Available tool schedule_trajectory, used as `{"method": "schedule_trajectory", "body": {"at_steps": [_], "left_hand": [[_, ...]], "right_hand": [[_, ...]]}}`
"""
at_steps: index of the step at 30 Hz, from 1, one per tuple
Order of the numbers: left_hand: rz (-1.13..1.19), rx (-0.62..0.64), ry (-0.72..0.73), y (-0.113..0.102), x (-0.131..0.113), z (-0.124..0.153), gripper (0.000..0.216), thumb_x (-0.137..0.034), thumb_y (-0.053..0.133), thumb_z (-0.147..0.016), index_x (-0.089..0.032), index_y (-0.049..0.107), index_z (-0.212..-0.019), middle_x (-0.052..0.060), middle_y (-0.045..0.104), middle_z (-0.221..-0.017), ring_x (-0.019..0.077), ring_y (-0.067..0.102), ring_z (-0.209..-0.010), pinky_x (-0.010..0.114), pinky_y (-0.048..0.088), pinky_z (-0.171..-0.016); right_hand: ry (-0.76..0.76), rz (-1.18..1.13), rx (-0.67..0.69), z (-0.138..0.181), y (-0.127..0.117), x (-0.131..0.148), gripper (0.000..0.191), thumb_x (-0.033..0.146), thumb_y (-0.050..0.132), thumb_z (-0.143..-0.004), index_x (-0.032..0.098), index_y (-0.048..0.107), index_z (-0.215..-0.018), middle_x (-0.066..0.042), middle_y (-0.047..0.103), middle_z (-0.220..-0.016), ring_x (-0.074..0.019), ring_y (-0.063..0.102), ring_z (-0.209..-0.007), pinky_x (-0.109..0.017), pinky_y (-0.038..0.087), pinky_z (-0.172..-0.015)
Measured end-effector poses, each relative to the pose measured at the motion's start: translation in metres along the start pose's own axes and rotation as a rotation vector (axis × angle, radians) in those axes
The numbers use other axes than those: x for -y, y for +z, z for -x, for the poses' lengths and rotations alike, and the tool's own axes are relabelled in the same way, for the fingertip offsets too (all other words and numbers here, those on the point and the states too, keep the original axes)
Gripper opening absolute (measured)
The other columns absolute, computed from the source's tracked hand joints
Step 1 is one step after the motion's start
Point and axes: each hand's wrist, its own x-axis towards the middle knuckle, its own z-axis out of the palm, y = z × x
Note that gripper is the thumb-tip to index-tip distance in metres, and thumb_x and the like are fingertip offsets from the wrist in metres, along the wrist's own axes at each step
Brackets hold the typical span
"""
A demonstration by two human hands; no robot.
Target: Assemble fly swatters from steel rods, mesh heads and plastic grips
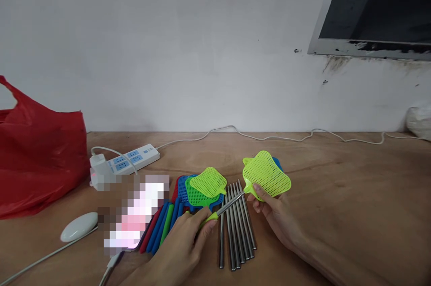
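Observation:
My left hand [183,243] is closed on the green grip of a fly swatter's metal rod [229,205]. My right hand [274,214] pinches the yellow-green mesh swatter head [266,173] at the rod's other end, held just above the table. Below them lie several loose steel rods [237,227] side by side. To the left sits a pile of green and blue swatter heads [202,187] and several red, blue and green plastic handles [161,227]. More swatter heads lie hidden behind the one I hold.
A red plastic bag [37,160] stands at the far left. A white power strip [126,162] with plug and cable lies behind the pile. A white oval device [79,226] rests at front left. A white cable [286,137] runs along the wall.

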Motion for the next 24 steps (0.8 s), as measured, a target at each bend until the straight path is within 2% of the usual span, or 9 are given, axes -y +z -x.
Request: {"method": "schedule_trajectory", "body": {"at_steps": [5,10,15,19,21,24], "left_hand": [[0.03,0.008,0.006,0.003,0.001,0.0,0.038,-0.044,0.03,-0.103,-0.023,0.059,-0.093,0.004,0.07,-0.091,0.0243,0.062,-0.082,0.034,0.044,-0.074],[0.116,0.023,0.03,0.005,-0.006,0.002,0.037,-0.046,0.03,-0.104,-0.023,0.057,-0.092,0.002,0.068,-0.088,0.0221,0.062,-0.085,0.034,0.043,-0.083],[0.13,0.09,0.03,0.002,-0.012,0.003,0.043,-0.048,0.028,-0.104,-0.022,0.055,-0.083,0.001,0.065,-0.083,0.0201,0.06,-0.08,0.031,0.042,-0.077],[0.118,0.097,0.033,-0.003,-0.014,0.002,0.047,-0.049,0.026,-0.104,-0.022,0.05,-0.075,0.0,0.058,-0.073,0.0182,0.056,-0.072,0.03,0.04,-0.072],[0.122,0.085,0.04,-0.005,-0.014,0.002,0.048,-0.049,0.025,-0.104,-0.022,0.046,-0.072,-0.001,0.056,-0.071,0.0177,0.055,-0.07,0.03,0.039,-0.07],[0.111,0.071,0.068,-0.007,-0.014,0.002,0.046,-0.048,0.025,-0.105,-0.022,0.044,-0.071,-0.001,0.056,-0.071,0.0172,0.054,-0.069,0.029,0.038,-0.068]], "right_hand": [[0.003,-0.017,0.003,0.001,0.003,0.002,0.033,0.038,0.09,-0.065,0.019,0.069,-0.082,-0.002,0.068,-0.066,-0.0116,0.054,-0.056,-0.024,0.043,-0.05],[0.023,0.016,0.061,0.002,0.007,0.0,0.031,0.043,0.085,-0.071,0.019,0.066,-0.08,0.0,0.064,-0.063,-0.0102,0.05,-0.054,-0.022,0.041,-0.048],[0.027,0.113,0.174,0.007,0.009,-0.004,0.032,0.041,0.085,-0.07,0.018,0.072,-0.087,-0.002,0.067,-0.08,-0.0106,0.053,-0.061,-0.023,0.046,-0.053],[0.061,0.107,0.235,0.008,0.011,0.001,0.034,0.048,0.081,-0.073,0.016,0.069,-0.077,-0.004,0.068,-0.077,-0.0121,0.056,-0.062,-0.023,0.047,-0.054],[0.038,0.091,0.218,0.004,0.009,0.005,0.035,0.05,0.079,-0.075,0.017,0.066,-0.074,-0.003,0.067,-0.072,-0.012,0.056,-0.059,-0.022,0.046,-0.052],[-0.062,0.161,0.115,-0.007,-0.001,0.009,0.038,0.052,0.077,-0.076,0.019,0.059,-0.069,0.001,0.062,-0.062,-0.0105,0.052,-0.05,-0.022,0.043,-0.046]]}}
